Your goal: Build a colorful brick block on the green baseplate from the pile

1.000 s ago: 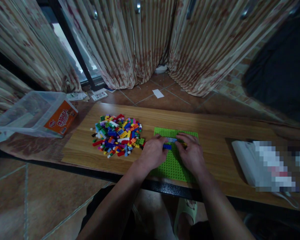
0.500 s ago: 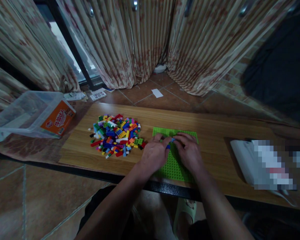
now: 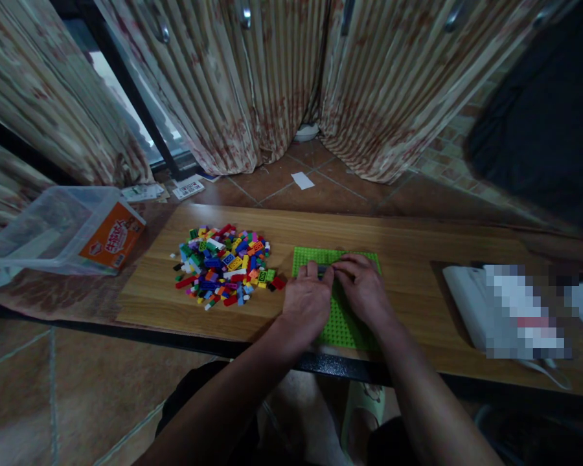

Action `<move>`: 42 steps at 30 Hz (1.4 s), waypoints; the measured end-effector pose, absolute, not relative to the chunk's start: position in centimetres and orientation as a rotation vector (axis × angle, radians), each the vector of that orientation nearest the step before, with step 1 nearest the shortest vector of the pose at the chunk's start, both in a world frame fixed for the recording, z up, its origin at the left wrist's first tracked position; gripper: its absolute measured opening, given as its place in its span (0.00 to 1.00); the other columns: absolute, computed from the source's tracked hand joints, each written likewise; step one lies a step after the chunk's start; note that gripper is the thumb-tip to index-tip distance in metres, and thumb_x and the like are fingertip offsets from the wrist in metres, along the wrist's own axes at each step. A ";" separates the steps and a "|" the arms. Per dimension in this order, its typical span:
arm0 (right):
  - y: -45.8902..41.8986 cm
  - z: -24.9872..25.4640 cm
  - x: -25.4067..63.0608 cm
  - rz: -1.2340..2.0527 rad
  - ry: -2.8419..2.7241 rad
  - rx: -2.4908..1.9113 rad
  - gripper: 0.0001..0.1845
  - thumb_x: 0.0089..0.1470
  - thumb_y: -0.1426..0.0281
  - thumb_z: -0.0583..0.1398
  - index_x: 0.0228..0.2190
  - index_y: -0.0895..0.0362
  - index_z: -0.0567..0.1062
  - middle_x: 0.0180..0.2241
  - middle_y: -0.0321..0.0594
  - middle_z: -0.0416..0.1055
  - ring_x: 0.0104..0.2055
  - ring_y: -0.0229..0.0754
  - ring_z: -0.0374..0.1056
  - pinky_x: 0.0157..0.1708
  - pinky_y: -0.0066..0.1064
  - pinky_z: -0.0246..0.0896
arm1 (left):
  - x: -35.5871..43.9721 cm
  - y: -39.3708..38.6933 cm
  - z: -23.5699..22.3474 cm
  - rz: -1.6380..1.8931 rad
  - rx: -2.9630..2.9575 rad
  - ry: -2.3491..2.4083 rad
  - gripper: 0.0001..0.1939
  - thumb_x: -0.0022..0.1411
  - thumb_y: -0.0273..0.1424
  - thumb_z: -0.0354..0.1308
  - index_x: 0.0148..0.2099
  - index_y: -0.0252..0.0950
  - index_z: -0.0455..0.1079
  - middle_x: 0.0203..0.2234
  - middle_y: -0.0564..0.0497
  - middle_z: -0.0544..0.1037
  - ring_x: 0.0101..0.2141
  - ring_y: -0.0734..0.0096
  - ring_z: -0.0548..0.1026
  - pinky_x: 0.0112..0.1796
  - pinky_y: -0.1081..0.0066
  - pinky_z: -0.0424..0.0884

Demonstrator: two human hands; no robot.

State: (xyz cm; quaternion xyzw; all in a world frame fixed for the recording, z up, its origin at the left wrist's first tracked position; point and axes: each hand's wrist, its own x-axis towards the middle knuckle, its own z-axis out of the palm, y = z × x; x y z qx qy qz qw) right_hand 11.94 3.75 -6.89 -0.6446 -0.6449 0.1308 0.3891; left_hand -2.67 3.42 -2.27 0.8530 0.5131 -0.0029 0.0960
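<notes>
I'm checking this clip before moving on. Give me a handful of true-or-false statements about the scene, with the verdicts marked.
1. The left hand and right hand are close together over the green baseplate. True.
2. The pile of bricks lies to the right of the baseplate. False: the pile of bricks lies to its left.
3. A clear plastic box with an orange label stands left of the pile. True.
4. The bricks are all one colour. False: red, blue, yellow, green, white and others are mixed.
5. The white paper lies on the wooden table. False: the white paper lies on the tiled floor, beyond the wooden table.
</notes>
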 end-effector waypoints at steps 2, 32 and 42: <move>3.7 -7.1 11.9 0.317 -1.628 -1.645 0.13 0.56 0.66 0.56 0.33 0.52 0.82 0.44 0.46 0.72 0.49 0.52 0.64 0.54 0.51 0.59 | -2.5 3.3 -2.2 -0.016 2.546 1.544 0.23 0.66 0.27 0.44 0.62 0.41 0.61 0.48 0.41 0.66 0.48 0.58 0.69 0.41 0.63 0.72; 3.1 -6.5 14.3 0.359 -1.724 -1.636 0.09 0.54 0.68 0.60 0.37 0.53 0.79 0.45 0.44 0.69 0.51 0.49 0.65 0.53 0.47 0.61 | -3.6 3.1 -3.5 0.368 2.453 1.490 0.30 0.63 0.38 0.54 0.65 0.40 0.58 0.59 0.40 0.62 0.56 0.53 0.63 0.55 0.55 0.63; 3.5 -6.4 14.0 0.405 -1.626 -1.655 0.07 0.52 0.67 0.62 0.32 0.52 0.81 0.43 0.43 0.69 0.48 0.48 0.67 0.52 0.46 0.61 | -2.5 2.4 -3.6 0.237 2.544 1.522 0.28 0.66 0.43 0.50 0.66 0.48 0.56 0.61 0.43 0.60 0.55 0.51 0.62 0.50 0.51 0.64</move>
